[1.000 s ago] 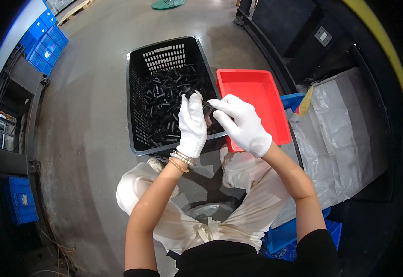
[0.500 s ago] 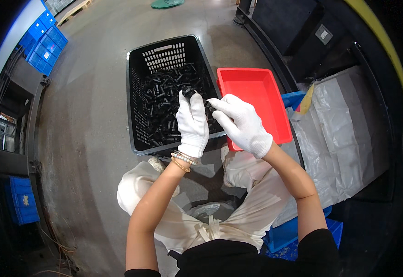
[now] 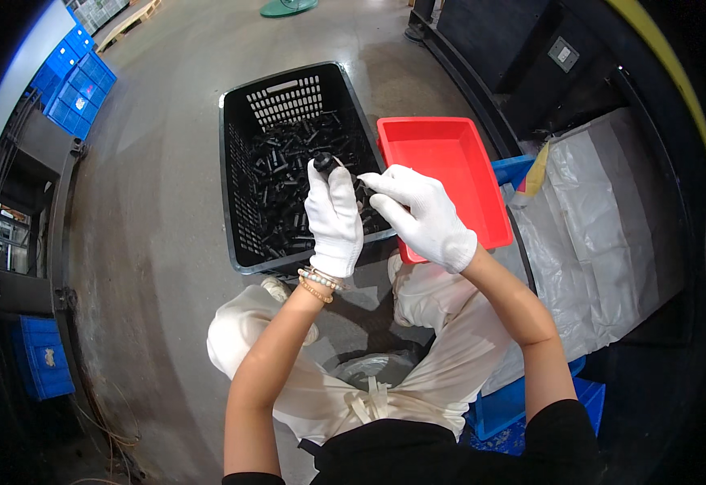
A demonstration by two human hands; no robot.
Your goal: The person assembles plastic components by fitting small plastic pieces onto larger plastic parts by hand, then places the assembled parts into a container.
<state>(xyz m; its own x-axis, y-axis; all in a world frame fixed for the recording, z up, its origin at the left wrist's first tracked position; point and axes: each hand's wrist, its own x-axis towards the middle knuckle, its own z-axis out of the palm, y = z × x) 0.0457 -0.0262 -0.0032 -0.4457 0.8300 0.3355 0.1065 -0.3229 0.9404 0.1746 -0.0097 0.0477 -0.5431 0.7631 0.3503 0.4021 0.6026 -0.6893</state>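
Note:
Both my hands wear white knit gloves and are raised over the near edge of a black slotted crate [image 3: 284,93] on the floor. My left hand [image 3: 334,218] grips a small black cylindrical part [image 3: 324,162] that pokes out above its fingers. My right hand [image 3: 420,214] reaches toward that part from the right, its fingertips pinched close to it; whether it holds anything small there I cannot tell. The crate holds several loose black tube-shaped parts [image 3: 288,174]. A red plastic tray [image 3: 438,149] lies just right of the crate and looks bare inside.
A white plastic sheet [image 3: 603,218] covers something at my right. Blue crates [image 3: 74,81] are stacked at the far left, another blue crate [image 3: 42,356] sits at the near left, and blue bins [image 3: 523,404] are by my right side. Dark machinery stands at the back right.
My left hand has tilted slightly, with the black part showing a bit more above the glove. My right hand stays close by it. Nothing else moved.

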